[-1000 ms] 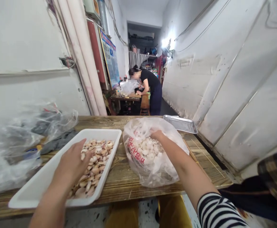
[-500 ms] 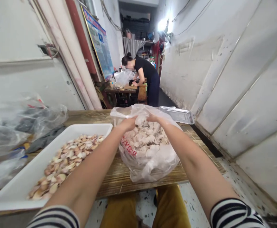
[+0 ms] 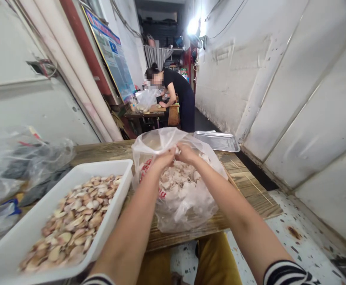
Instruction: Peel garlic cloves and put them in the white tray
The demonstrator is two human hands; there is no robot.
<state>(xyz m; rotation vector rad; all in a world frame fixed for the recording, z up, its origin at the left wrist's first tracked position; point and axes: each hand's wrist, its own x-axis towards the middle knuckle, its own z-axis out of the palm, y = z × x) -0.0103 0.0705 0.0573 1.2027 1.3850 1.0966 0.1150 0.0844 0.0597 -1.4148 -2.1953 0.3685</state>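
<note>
Frame centre: apparently peeling, pinching pale piece (image 3: 177, 151) between left hand (image 3: 164, 158) and right hand (image 3: 187, 153) over bag (image 3: 187, 213) of skins (image 3: 177, 178). Likely calls next for light touch.

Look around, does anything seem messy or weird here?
Yes, a brown, rusty-looking stain marks the floor right of the table. It looks odd because the floor around it is pale and speckled. The cloves look contained in their white tray.
</note>
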